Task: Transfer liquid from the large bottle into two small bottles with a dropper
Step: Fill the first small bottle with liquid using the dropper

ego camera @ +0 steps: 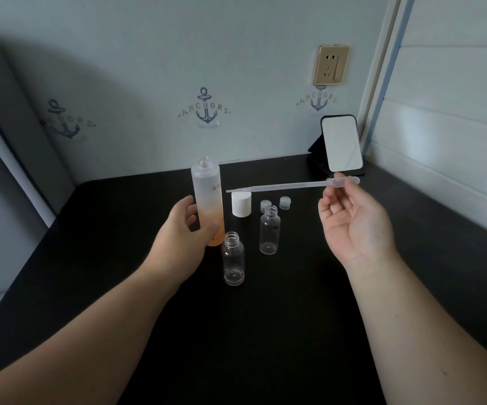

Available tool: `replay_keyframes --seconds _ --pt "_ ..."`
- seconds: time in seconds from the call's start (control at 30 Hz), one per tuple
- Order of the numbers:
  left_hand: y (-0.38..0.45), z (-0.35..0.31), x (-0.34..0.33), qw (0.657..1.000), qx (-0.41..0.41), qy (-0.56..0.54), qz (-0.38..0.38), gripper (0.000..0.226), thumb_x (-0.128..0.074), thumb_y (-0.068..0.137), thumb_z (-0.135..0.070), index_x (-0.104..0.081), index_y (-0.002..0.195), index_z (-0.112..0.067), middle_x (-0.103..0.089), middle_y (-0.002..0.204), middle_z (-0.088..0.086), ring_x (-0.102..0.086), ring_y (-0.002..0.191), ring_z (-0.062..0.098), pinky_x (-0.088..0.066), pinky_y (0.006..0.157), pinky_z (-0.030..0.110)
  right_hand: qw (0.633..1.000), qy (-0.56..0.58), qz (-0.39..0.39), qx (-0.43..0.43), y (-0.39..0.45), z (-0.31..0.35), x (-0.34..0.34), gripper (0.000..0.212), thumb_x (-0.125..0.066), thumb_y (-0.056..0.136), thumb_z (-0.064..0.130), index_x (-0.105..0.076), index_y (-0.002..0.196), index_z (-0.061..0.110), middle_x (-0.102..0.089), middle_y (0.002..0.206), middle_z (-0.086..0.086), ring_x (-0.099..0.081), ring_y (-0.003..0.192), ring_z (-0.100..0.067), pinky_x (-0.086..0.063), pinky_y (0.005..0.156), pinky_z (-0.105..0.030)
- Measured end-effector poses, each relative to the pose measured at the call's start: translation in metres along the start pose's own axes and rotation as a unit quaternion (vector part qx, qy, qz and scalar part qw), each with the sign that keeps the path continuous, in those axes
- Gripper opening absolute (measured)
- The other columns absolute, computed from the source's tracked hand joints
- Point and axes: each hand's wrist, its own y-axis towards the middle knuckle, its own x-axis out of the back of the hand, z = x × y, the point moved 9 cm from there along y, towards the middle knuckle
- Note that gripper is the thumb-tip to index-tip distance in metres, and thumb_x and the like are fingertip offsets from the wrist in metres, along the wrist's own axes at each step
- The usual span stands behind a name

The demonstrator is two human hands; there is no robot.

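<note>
On the black table point(265, 331), the large bottle point(207, 197) stands upright and uncapped, frosted above, with orange liquid filling roughly its lower third. The left hand point(183, 229) grips it low on the body, fingers curled behind it and thumb across the front, over the liquid level.

The right hand point(350, 220) is raised over the table's right half, palm turned up. Its fingertips pinch the bulb end of the dropper point(283, 187); the remaining fingers are loosely curled. The dropper lies nearly horizontal in the air, tip pointing left, ending just right of the large bottle's upper body and above the white cap point(241, 204). Whether the dropper holds liquid cannot be told.

Two small clear bottles stand open and upright. The near bottle point(233, 260) sits just beside the large bottle's base, to its right and closer to the camera. The far bottle point(269, 230) stands to the right of it, apart from both. Neither shows visible liquid.

The white cap stands on the table behind the small bottles. Two small clear caps point(285, 202) lie just right of it, one partly hidden behind the far bottle's neck.

At the table's far right corner, a mirror point(342, 143) leans on a black stand. A socket point(331, 65) is fixed to the wall above it.
</note>
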Motion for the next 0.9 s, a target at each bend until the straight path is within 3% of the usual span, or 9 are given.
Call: replay_keyframes --seconds 0.1,0.23,0.4,0.5,0.6,0.77,0.9 --pt "0.004 0.002 -0.005 1.000 -0.019 0.015 0.006 0.072 -0.077 0.087 -0.036 -0.040 0.148 -0.035 -0.059 0.137 -0.015 -0.057 0.122 0.007 -0.050 0.101 0.034 1.000 0.001 0.006 0.001 0.000 0.001 -0.001 0.020 -0.062 0.098 0.007 -0.079 0.087 0.005 -0.074 0.085 -0.004 -0.069 0.072 -0.012 -0.057 0.071 -0.023" --pt "0.004 0.002 -0.007 0.998 -0.043 0.054 -0.004 0.063 -0.076 0.087 -0.038 -0.046 0.142 -0.034 -0.062 0.119 -0.020 -0.060 0.102 -0.002 -0.047 0.080 0.018 1.000 0.000 0.019 0.003 0.000 -0.001 -0.004 0.012 -0.061 0.099 0.010 -0.071 0.099 0.004 -0.074 0.083 -0.004 -0.068 0.070 -0.011 -0.056 0.071 -0.023" --pt "0.001 0.001 -0.004 0.998 -0.054 0.038 -0.008 0.045 -0.077 0.085 -0.036 -0.052 0.123 -0.040 -0.065 0.106 -0.021 -0.064 0.098 0.002 -0.052 0.078 0.021 0.999 -0.009 0.037 0.011 0.001 -0.002 -0.008 0.021 -0.061 0.098 0.011 -0.077 0.086 0.007 -0.074 0.085 -0.003 -0.068 0.072 -0.011 -0.056 0.070 -0.023" --pt "-0.002 0.002 -0.004 0.998 -0.055 0.016 0.008 0.048 -0.078 0.085 -0.035 -0.054 0.127 -0.037 -0.067 0.106 -0.017 -0.067 0.098 0.005 -0.057 0.080 0.026 0.998 -0.015 0.047 0.025 0.001 0.003 -0.010 0.023 -0.060 0.100 0.012 -0.077 0.084 0.010 -0.075 0.085 0.000 -0.070 0.074 -0.010 -0.056 0.072 -0.023" --pt "-0.006 -0.001 -0.002 0.997 -0.079 0.020 0.013 0.042 -0.077 0.086 -0.033 -0.057 0.122 -0.039 -0.067 0.103 -0.022 -0.067 0.094 -0.002 -0.054 0.073 0.021 0.997 -0.021 0.059 0.043 -0.001 0.007 -0.014 0.036 -0.059 0.101 0.014 -0.081 0.072 0.017 -0.075 0.085 0.003 -0.071 0.078 -0.009 -0.056 0.074 -0.021" --pt "-0.009 -0.005 0.002 0.994 -0.102 0.035 0.004 0.037 -0.077 0.086 -0.029 -0.057 0.115 -0.042 -0.065 0.100 -0.026 -0.066 0.089 -0.003 -0.053 0.072 0.024 0.997 0.005 0.046 0.055 -0.003 0.010 -0.016 0.026 -0.064 0.096 0.015 -0.083 0.078 0.012 -0.075 0.088 -0.001 -0.073 0.080 -0.012 -0.057 0.074 -0.023" --pt "-0.011 -0.013 0.003 0.991 -0.123 0.059 -0.005 0.046 -0.076 0.085 -0.028 -0.051 0.107 -0.059 -0.061 0.102 -0.033 -0.061 0.091 -0.009 -0.050 0.072 0.024 0.996 -0.003 0.053 0.070 -0.005 0.012 -0.018 0.019 -0.061 0.098 0.014 -0.077 0.089 0.009 -0.073 0.090 -0.003 -0.072 0.082 -0.013 -0.056 0.075 -0.023"
